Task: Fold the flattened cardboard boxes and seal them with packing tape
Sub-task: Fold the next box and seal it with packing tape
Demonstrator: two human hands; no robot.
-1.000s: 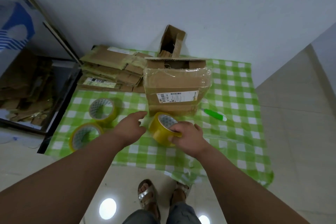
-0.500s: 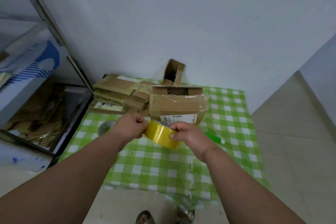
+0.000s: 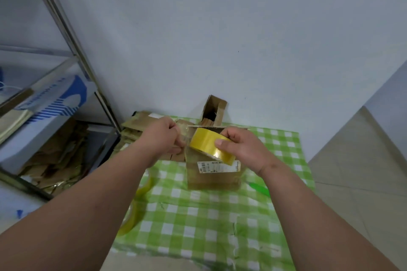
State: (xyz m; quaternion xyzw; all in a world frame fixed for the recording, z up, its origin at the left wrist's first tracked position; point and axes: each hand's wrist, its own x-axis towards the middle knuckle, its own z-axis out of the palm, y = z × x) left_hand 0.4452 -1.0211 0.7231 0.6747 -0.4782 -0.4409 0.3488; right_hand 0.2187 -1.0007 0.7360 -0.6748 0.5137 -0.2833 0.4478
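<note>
Two hands are working one roll of packing tape [image 3: 210,146] in the air above the green checked table [image 3: 220,215]. The right hand [image 3: 240,148] is gripping the yellow roll, thumb lying across its outer band and fingers curled behind it. The left hand [image 3: 167,137] is pinching what appears to be the pulled-out free end [image 3: 183,136], a short clear strip stretching leftward from the roll. The cardboard box [image 3: 214,171] is standing upright on the table directly below and just behind the roll, its top edge showing between the hands. The strip is running left to right, roughly along the box's near top edge, so both hands would be lowering it straight down; the right hand is hovering nearer the box. Flattened cardboard boxes [image 3: 143,123] are lying stacked behind the left hand.
</note>
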